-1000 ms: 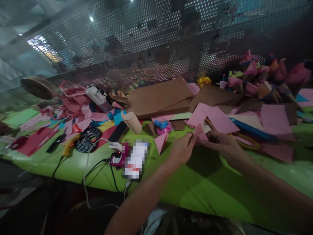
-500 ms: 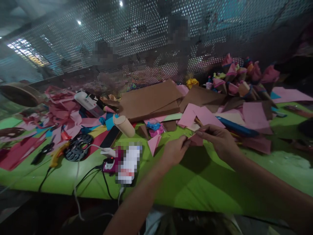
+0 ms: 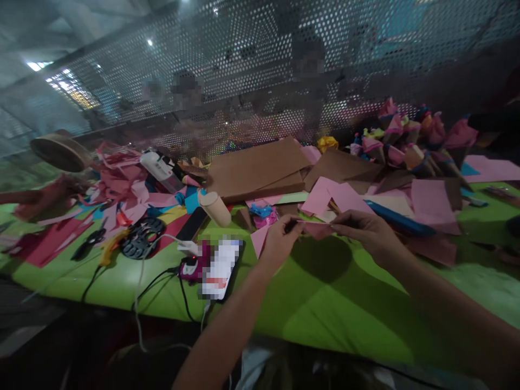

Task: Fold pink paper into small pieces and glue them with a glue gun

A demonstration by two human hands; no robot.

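A small piece of pink paper (image 3: 316,228) is held above the green table (image 3: 333,303) between both my hands. My left hand (image 3: 280,238) pinches its left end with closed fingers. My right hand (image 3: 365,233) grips the right end, fingers curled around it. The paper lies nearly flat and edge-on to me. A pink triangular scrap (image 3: 260,238) lies on the table just left of my left hand.
Brown card sheets (image 3: 255,168), pink sheets (image 3: 333,195), a card tube (image 3: 215,208), a phone (image 3: 221,268) with cables, scissors (image 3: 87,241), a glue gun (image 3: 109,249) and paper scraps crowd the table. Finished paper cones (image 3: 410,146) stand far right. A perforated screen (image 3: 244,65) backs the table, people behind it.
The pink paper has been turned from upright to nearly flat between my hands. My left hand shifted slightly left and up. The camera view swung a little.
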